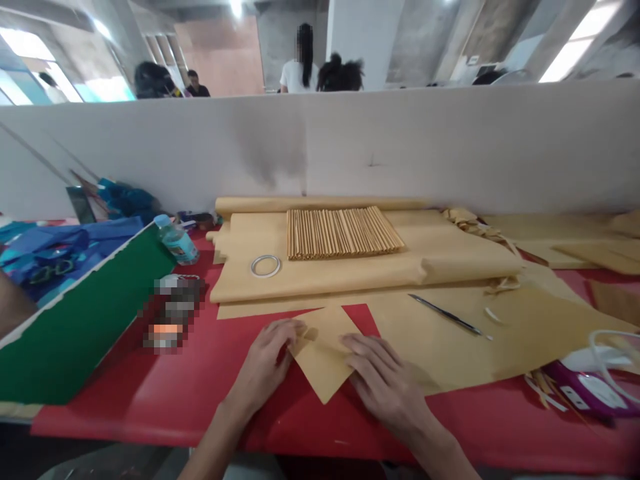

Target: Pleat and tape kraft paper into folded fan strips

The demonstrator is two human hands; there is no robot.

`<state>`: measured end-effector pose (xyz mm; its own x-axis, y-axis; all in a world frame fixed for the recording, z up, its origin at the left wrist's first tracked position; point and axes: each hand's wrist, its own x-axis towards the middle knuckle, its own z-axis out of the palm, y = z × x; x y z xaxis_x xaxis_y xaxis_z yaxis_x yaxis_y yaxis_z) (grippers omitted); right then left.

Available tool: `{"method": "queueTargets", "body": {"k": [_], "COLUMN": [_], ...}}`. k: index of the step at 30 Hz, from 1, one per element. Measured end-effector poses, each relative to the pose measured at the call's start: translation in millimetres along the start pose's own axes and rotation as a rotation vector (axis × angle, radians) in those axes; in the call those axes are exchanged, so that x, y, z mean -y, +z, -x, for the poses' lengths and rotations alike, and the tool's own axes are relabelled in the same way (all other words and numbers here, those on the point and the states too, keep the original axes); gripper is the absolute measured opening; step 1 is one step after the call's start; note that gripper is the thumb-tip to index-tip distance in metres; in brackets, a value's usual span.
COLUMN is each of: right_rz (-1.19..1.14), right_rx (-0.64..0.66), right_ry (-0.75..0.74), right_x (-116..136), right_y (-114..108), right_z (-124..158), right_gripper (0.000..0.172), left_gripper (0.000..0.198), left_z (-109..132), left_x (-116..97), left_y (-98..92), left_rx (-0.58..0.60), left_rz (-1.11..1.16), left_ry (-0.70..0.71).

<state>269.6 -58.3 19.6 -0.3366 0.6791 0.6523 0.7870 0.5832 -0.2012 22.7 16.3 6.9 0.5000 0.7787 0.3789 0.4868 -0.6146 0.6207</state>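
Note:
A square sheet of brown paper point(324, 370) lies cornerwise in front of me on the red tabletop point(200, 407), one corner pointing toward me. My left hand point(275, 350) pinches its left corner, where the paper curls up at the fingertips. At the right corner, my right hand point(383, 377) grips the sheet with fingers laid over its edge; the thumb is hidden. Beyond the hands, a row of thin rolled brown paper tubes point(343, 233) rests on a folded stack of brown paper point(320, 287). A silver-grey ring point(265, 266) sits left of the tubes.
A pen-like tool point(450, 317) lies on a large brown sheet point(480, 360) at right, near a purple-and-white device point(585, 387). Leftward are a bottle point(177, 240), a green panel point(95, 320) and blue material point(65, 247). A pale partition point(200, 147) stands behind; people are beyond it.

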Motion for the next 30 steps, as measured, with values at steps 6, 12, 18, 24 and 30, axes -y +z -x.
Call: {"method": "queueTargets", "body": {"k": [6, 12, 18, 24, 30], "right_rz": [-0.041, 0.132, 0.219, 0.242, 0.261], "right_rx": [0.367, 0.462, 0.399, 0.421, 0.457], "right_ry": [-0.082, -0.14, -0.138, -0.119, -0.189], "right_x": [24, 8, 10, 7, 5], "right_y": [10, 17, 26, 17, 5], "right_z": [8, 20, 37, 46, 52], "right_gripper": [0.047, 0.085, 0.096, 0.083, 0.072], "left_gripper": [0.065, 0.074, 0.062, 0.062, 0.068], "left_z": [11, -1, -17, 7, 45], "left_x": [-1, 13, 20, 0, -10], "left_y": [-14.5, -22.4, -26.6, -24.5, -10.3], "left_rx": [0.26, 0.406, 0.487, 0.48, 0.436], "left_rz": [-0.247, -0.314, -0.359, -0.364, -0.434], "left_ry": [0.104, 0.237, 0.329, 0.334, 0.287]}}
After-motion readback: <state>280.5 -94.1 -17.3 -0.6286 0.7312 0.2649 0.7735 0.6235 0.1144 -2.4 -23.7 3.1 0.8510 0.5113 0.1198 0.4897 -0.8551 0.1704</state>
